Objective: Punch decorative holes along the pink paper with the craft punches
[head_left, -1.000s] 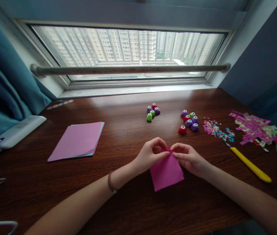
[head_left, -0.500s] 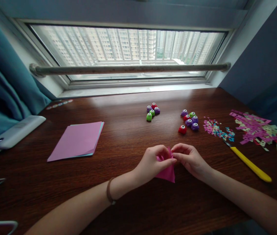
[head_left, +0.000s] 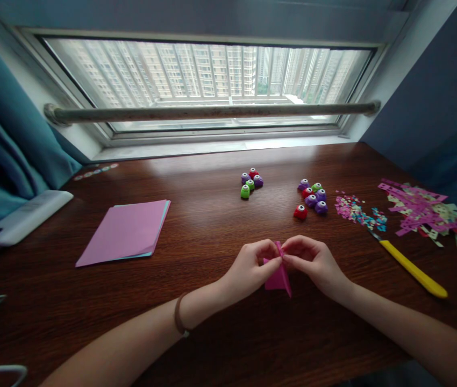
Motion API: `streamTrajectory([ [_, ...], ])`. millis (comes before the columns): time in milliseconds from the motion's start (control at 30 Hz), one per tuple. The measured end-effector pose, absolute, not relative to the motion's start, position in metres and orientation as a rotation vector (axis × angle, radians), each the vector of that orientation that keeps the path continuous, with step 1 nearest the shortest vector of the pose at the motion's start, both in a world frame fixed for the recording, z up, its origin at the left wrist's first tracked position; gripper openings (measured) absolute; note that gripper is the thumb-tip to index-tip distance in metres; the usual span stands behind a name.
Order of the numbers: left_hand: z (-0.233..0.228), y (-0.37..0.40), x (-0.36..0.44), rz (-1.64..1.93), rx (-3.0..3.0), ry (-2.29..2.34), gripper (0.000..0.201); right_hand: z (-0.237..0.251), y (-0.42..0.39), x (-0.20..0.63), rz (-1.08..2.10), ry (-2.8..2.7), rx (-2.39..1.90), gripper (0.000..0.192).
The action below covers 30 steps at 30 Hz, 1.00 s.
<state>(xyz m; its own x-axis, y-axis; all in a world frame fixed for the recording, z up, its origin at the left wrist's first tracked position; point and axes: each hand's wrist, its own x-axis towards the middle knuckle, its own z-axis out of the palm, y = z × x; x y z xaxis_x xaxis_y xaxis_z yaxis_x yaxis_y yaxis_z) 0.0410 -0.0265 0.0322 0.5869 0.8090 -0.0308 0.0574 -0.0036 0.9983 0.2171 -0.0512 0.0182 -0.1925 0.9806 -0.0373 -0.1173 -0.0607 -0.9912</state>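
A piece of bright pink paper (head_left: 277, 277) is pinched between both hands above the front middle of the table. My left hand (head_left: 255, 267) grips its upper part from the left with thumb and fingers. My right hand (head_left: 315, 263) pinches the same upper edge from the right, its fingertips close against those of the left. The lower part of the paper hangs down below the fingers and looks folded. The fingers hide part of its upper end.
Small one-eyed craft punches stand in two groups, a left cluster (head_left: 250, 184) and a right cluster (head_left: 312, 196). Rightward lie confetti (head_left: 358, 213), paper strips (head_left: 424, 209) and a yellow-handled knife (head_left: 413, 267). Stacked coloured paper (head_left: 126, 232) and a white power bank (head_left: 25, 219) are left.
The pink paper has turned between my fingers and shows a narrower, more edge-on shape. My fingertips have shifted slightly along its upper edge. Both hands still hold it.
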Motion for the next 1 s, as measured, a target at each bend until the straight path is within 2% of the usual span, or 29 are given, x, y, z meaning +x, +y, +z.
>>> streamTrajectory([
  [367, 0.039, -0.026, 0.043, 0.663, 1.392, 0.816, 0.020, 0.025, -0.056, 0.213, 1.328, -1.410, -1.043, 0.012],
  [1000, 0.031, -0.025, 0.042, 0.612, 1.232, 0.801, 0.018, 0.027, -0.053, 0.213, 1.578, -1.275, -0.892, 0.019],
])
